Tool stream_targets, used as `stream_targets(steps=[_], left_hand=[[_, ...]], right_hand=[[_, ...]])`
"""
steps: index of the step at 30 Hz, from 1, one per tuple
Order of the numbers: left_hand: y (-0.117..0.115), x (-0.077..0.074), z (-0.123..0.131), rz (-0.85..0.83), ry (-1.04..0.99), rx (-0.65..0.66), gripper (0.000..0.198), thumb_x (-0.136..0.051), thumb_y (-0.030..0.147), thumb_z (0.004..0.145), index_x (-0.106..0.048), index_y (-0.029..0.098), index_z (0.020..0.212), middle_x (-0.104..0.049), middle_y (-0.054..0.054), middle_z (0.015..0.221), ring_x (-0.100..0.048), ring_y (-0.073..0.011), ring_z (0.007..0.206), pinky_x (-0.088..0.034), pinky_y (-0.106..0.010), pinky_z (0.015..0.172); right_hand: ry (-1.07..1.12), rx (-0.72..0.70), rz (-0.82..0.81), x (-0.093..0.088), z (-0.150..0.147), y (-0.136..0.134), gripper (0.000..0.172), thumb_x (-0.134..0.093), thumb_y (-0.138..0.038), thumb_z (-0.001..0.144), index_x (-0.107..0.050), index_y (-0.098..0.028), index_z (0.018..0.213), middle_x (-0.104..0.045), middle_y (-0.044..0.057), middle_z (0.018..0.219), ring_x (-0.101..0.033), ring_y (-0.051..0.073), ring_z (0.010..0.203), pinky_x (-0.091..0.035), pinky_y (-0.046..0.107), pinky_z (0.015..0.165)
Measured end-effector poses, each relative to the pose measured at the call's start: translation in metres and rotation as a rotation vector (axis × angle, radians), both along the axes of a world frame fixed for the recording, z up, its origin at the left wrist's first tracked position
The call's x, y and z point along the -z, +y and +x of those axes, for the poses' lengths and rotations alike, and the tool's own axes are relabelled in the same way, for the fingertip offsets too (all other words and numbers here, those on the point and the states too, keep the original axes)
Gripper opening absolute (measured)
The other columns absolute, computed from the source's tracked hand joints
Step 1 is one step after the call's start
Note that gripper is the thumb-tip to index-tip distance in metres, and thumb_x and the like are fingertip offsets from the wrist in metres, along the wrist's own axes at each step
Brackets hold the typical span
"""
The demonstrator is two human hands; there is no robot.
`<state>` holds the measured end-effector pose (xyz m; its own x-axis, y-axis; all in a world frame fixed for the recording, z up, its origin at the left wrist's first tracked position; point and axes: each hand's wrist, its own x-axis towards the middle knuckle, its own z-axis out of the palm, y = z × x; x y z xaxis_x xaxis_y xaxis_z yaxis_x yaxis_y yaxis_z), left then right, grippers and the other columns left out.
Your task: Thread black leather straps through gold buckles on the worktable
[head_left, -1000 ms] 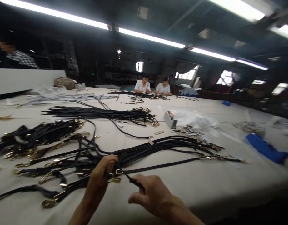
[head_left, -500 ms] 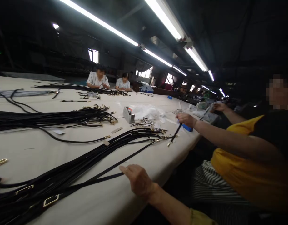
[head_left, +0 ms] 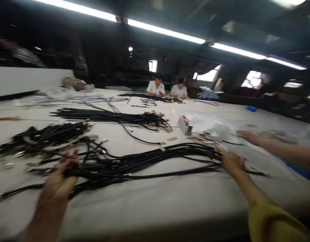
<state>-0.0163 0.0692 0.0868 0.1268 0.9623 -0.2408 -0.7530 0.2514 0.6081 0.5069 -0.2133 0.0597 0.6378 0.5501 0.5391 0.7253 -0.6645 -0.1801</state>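
A long bundle of black straps with gold metal end fittings [head_left: 145,168] lies across the cream-covered table [head_left: 150,205]. My left hand [head_left: 60,174], blurred by motion, is shut on the near end of the bundle. My right hand [head_left: 232,161], in a yellow sleeve, is at the far end of the same straps, over the fittings. Its fingers are blurred, so I cannot tell whether they grip. A second heap of black straps with gold fittings [head_left: 44,137] lies just beyond my left hand.
A co-worker's bare hand [head_left: 250,136] reaches in from the right, beyond my right hand. A tape dispenser [head_left: 184,125] and a clear plastic bag [head_left: 210,126] stand farther along. Another strap bundle [head_left: 107,116] lies behind. Two seated people [head_left: 167,88] work at the far end.
My hands have moved wide apart along the straps, the left toward the left and the right out to the far ends. The view swung right half a second ago and has returned.
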Motion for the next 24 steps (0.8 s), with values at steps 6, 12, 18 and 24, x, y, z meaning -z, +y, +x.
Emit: stream_targets(steps=[6,12,18,24], left_hand=[[-0.039,0.040,0.051,0.047,0.061,0.095,0.019,-0.064,0.003,0.083,-0.063,0.012,0.100,-0.072,-0.008,0.091,-0.070,-0.0129,0.073,-0.059,-0.019,0.064],[-0.077,0.062,0.089,0.266,0.135,0.280,0.040,-0.083,0.034,0.070,-0.064,0.012,0.098,-0.070,-0.010,0.088,-0.069,-0.0185,0.075,-0.057,-0.028,0.069],[-0.067,0.063,0.068,0.432,0.332,0.398,0.030,-0.073,0.037,0.078,-0.065,0.013,0.094,-0.068,-0.011,0.095,-0.068,-0.0226,0.085,-0.055,-0.031,0.075],[-0.042,0.061,0.035,0.417,0.451,0.425,0.036,-0.065,0.039,0.082,-0.056,0.014,0.107,-0.066,-0.004,0.082,-0.048,-0.0060,0.041,-0.033,-0.017,0.036]], right_hand=[[0.249,-0.462,0.069,0.017,-0.109,0.121,0.035,-0.046,-0.026,0.088,-0.070,-0.016,0.113,-0.068,0.017,0.120,-0.060,0.034,0.116,-0.041,0.052,0.103],[1.272,-0.916,0.252,-0.016,-0.294,0.194,0.044,-0.069,-0.053,0.078,-0.072,-0.019,0.105,-0.075,0.007,0.101,-0.067,0.026,0.101,-0.053,0.039,0.089],[1.641,-0.876,0.363,-0.028,-0.333,0.210,0.045,-0.075,-0.052,0.073,-0.067,-0.016,0.100,-0.069,0.002,0.078,-0.060,0.013,0.054,-0.042,0.020,0.038],[1.811,-0.898,0.358,-0.069,-0.272,0.213,0.031,-0.085,-0.028,0.067,-0.069,-0.015,0.090,-0.059,-0.003,0.063,-0.035,0.001,0.041,-0.029,0.011,0.034]])
